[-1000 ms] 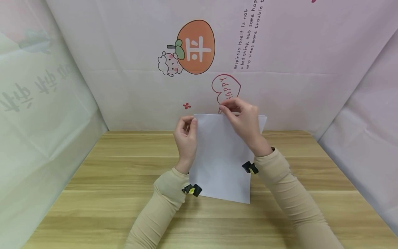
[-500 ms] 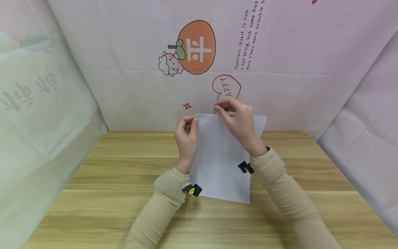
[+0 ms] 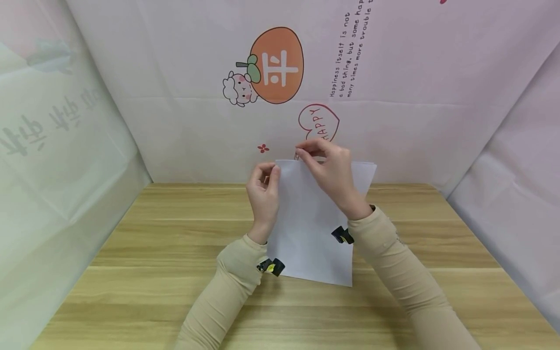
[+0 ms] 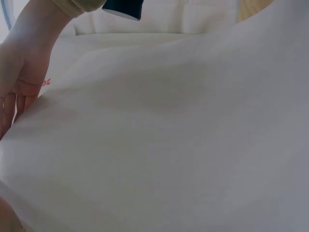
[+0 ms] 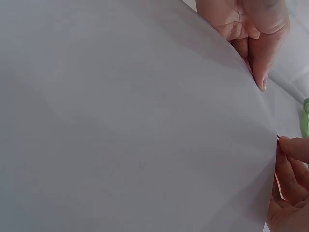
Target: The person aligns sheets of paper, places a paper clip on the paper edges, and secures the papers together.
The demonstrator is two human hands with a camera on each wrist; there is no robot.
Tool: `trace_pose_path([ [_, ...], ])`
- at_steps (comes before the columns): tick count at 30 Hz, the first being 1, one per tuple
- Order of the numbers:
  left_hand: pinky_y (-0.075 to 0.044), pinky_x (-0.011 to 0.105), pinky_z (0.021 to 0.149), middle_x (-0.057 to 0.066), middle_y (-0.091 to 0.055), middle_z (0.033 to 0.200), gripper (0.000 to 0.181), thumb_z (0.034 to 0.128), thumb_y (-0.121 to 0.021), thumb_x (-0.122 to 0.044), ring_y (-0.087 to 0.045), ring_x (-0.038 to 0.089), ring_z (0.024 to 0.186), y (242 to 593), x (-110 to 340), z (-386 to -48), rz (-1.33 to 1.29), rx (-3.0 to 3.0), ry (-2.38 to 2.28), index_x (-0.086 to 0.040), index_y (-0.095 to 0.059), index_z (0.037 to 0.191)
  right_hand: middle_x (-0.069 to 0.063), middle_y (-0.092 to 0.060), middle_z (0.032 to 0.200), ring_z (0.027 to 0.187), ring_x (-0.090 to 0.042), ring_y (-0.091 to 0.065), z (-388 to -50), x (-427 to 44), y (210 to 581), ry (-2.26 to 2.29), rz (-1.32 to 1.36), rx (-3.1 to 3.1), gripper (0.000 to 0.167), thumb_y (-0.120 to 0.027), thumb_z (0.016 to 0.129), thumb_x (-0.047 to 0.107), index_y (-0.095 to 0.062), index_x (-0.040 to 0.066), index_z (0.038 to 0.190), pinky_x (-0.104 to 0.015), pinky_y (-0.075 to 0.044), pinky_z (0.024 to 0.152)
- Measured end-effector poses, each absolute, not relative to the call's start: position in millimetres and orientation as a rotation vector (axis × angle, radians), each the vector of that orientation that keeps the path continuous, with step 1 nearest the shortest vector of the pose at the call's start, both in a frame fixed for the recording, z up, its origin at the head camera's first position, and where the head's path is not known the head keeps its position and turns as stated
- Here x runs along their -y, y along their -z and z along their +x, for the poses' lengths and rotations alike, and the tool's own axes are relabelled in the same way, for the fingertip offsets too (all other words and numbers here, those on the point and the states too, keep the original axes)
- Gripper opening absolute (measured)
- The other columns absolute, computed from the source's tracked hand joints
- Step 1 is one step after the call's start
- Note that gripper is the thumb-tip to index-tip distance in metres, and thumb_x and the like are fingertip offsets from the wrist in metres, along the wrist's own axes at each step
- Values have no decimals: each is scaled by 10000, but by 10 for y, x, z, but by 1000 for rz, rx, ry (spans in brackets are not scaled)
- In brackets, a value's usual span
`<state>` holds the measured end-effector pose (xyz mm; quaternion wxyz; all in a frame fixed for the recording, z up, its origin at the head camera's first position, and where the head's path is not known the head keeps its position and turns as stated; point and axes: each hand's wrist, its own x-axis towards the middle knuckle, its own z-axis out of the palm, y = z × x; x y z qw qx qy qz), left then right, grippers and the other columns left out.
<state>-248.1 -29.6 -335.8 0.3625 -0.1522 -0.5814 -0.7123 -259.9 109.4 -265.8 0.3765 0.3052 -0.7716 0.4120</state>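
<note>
White sheets of paper (image 3: pixel 308 223) stand tilted up in the head view, with a second edge showing at their top right corner. My left hand (image 3: pixel 264 192) pinches their top left corner between thumb and fingers. Just at the top edge, my right hand (image 3: pixel 330 170) pinches a small, thin, looped piece that looks like a paper clip (image 3: pixel 296 156). Its reddish end shows by the thumb in the right wrist view, where the paper (image 5: pixel 135 125) hides much. Paper (image 4: pixel 159 135) also fills most of the left wrist view, with the right hand (image 4: pixel 26 67) at its upper left.
A wood-grain table (image 3: pixel 175 243) lies under the forearms. White printed cloth (image 3: pixel 197 126) rises behind the table and along both sides. Black straps (image 3: pixel 271 267) sit on both wrists. Something green (image 5: pixel 306 118) shows at the right wrist view's edge.
My right hand has slid left along the paper's top edge with the paper clip, toward the left hand. The left hand and paper have hardly moved.
</note>
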Motion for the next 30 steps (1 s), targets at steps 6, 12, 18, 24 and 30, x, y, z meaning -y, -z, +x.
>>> trace_pose_path([
  [6,-419,193,653,36,-562,864,178,928,-595,-97,-511,112,782,3353,289,-2475,-391,1502,1838,73,-593,981,-82,-723,855,754,-170,-694,-2588,-1069,2675,-1057,787,1973,111,-699,858,127,-706,29,910,-247,-557,691],
  [12,-417,195,659,73,-558,867,184,931,-593,-99,-508,123,784,3353,284,-2468,-382,1513,1840,78,-593,983,-80,-723,856,760,-167,-696,-2581,-1053,2683,-1053,796,1967,114,-698,859,133,-706,31,911,-249,-558,692],
  [18,-415,197,659,132,-562,873,182,931,-592,-99,-510,125,786,3363,277,-2477,-371,1525,1836,75,-594,984,-79,-724,852,758,-170,-697,-2579,-1047,2682,-1051,805,1961,111,-701,856,131,-708,32,908,-256,-559,693],
  [24,-415,197,654,110,-569,878,181,932,-594,-110,-513,116,787,3357,277,-2465,-362,1536,1831,63,-598,986,-79,-723,854,761,-167,-696,-2569,-1052,2674,-1046,811,1962,110,-704,853,127,-706,32,909,-255,-559,695],
  [30,-417,197,656,127,-572,891,164,927,-589,-65,-511,127,794,3355,267,-2467,-356,1542,1834,81,-595,1001,-81,-722,849,761,-174,-698,-2566,-1044,2680,-1043,826,1957,98,-699,856,119,-706,33,903,-267,-561,699],
])
